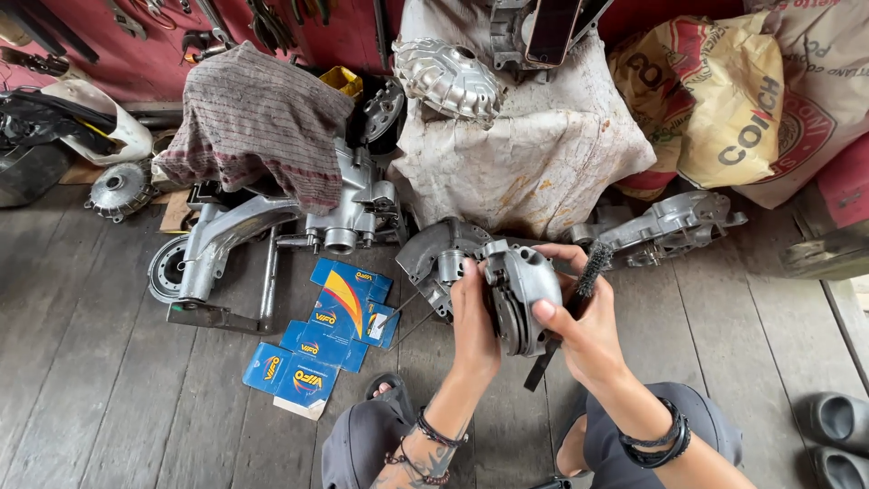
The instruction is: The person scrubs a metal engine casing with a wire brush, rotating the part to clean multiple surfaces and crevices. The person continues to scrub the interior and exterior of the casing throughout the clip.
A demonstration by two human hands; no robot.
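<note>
Both hands hold a grey metal engine part (522, 288) above my knees. My left hand (474, 319) grips its left side, fingers wrapped on the edge. My right hand (584, 319) supports its right side and also clasps a black wire brush (588, 268), whose bristle head sticks up past my fingers and whose handle points down below the part. A curved grey cover piece (433, 258) lies on the floor just behind the held part.
Flattened blue cardboard boxes (326, 340) lie on the wooden floor to the left. An engine casing (272, 231) under a striped cloth (258, 118) stands behind them. A white cloth-covered mound (534, 145), a metal case (670, 226), printed sacks (733, 100) and dark sandals (837, 426) surround me.
</note>
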